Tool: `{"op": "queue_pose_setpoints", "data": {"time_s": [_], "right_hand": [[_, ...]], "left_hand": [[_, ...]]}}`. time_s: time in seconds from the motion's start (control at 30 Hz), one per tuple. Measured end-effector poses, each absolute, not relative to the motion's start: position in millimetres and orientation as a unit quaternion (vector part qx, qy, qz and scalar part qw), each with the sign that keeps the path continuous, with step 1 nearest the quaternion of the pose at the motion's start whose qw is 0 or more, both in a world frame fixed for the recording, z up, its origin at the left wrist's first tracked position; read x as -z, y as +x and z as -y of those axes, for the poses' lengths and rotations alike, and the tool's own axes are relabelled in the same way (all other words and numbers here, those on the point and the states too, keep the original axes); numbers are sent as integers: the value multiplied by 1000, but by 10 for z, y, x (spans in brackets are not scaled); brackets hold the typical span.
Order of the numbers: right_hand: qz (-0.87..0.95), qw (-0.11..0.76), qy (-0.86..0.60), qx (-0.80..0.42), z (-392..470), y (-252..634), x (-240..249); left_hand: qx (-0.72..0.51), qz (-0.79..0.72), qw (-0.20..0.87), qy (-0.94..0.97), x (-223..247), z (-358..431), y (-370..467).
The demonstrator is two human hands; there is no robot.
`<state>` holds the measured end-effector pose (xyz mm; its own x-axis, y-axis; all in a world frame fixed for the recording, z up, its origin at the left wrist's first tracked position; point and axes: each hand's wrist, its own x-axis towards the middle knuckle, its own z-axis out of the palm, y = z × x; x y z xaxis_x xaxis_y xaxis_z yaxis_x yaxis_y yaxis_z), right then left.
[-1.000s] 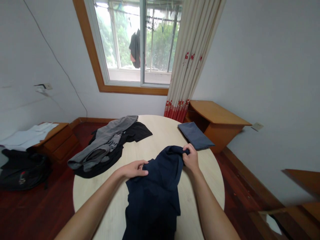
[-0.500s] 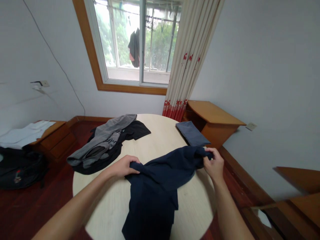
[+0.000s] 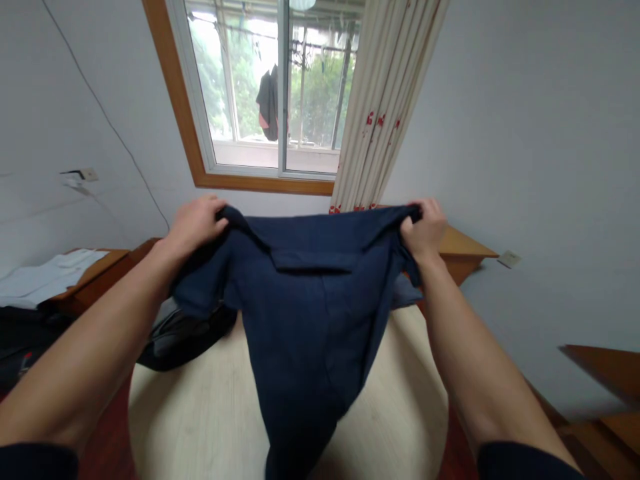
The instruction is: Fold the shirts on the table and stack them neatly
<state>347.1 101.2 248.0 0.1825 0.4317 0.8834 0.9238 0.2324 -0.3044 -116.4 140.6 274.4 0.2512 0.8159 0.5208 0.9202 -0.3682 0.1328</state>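
Holds one upper end of the navy shirt [image 3: 307, 320] with the left hand [image 3: 197, 219] and the other upper end with the right hand [image 3: 426, 227], in each case with fingers curled tightly around the cloth. Has the shirt stretched wide in the air over the bench [image 3: 200, 413], hanging narrower towards the near edge; cannot tell about contact between its lower end and the bench. On this round, pale bench, see dark and grey clothes [image 3: 193, 341] heaped at the left edge, partly behind the shirt. Towards the far right edge, see also a grey-blue cloth [image 3: 404, 291], mostly hidden. Beyond the far edge, notice a sliding window [image 3: 315, 113] in a wooden frame [image 3: 181, 107], and next to it a cream curtain [image 3: 385, 100] with red pattern. Behind the right hand, see a wooden desk [image 3: 465, 245]. To the left, apart from the bench, see white sheets [image 3: 47, 273] on a low wooden cabinet [image 3: 107, 270], a black bag [image 3: 30, 333] and dark red floor [image 3: 113, 427].
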Motion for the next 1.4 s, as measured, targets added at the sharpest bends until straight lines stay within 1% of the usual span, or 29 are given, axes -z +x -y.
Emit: {"op": "queue_pose_setpoints", "data": {"time_s": [0.07,0.1,0.17,0.2,0.27,0.37,0.43,0.5,0.57,0.7,0.83,0.9,0.93,1.0,1.1,1.2,1.3,1.4], "right_hand": [[603,464,-616,202,-1413,3327,-2628],[603,437,-641,184,-1532,3245,-2628],[623,393,-657,163,-1599,3073,-2479],[642,375,-650,155,-1561,2992,-2337],[699,329,-623,118,-1389,2850,-1950],[732,247,-634,-9,-1025,2711,-1275],[729,228,-640,-82,-786,2651,-889],[753,223,-607,-119,-586,2584,-626],[791,214,-557,-139,-444,2492,-493],[842,150,-494,-156,-354,2284,-453],[849,83,-501,-145,-396,2246,-477],[847,73,-506,-142,-393,2342,-512],[847,80,-505,-145,-373,2424,-540],[844,125,-498,-153,-295,2651,-618],[827,208,-498,-159,-89,3101,-734],[796,251,-529,-152,164,3526,-760],[773,260,-556,-159,403,3769,-691],[766,229,-574,-178,625,3829,-612]], "left_hand": [[268,592,184,-738,-2836,-1735,-1023],[265,602,207,-724,-2815,-1820,-951],[246,606,209,-727,-2629,-1823,-809],[234,599,186,-743,-2468,-1753,-739],[199,563,104,-795,-2038,-1510,-611],[142,503,-45,-852,-1295,-1048,-494],[127,463,-120,-869,-881,-788,-487],[122,426,-142,-885,-608,-632,-514],[110,395,-129,-903,-479,-591,-536],[67,349,-89,-931,-445,-738,-459],[42,324,-34,-945,-472,-902,-329],[34,318,-12,-947,-531,-914,-331],[30,318,-7,-948,-578,-896,-364],[40,322,-5,-946,-695,-810,-507],[107,338,-6,-935,-863,-590,-890],[161,363,-14,-918,-943,-344,-1331],[181,374,-25,-909,-937,-114,-1626],[168,377,-39,-910,-908,123,-1715]]}}
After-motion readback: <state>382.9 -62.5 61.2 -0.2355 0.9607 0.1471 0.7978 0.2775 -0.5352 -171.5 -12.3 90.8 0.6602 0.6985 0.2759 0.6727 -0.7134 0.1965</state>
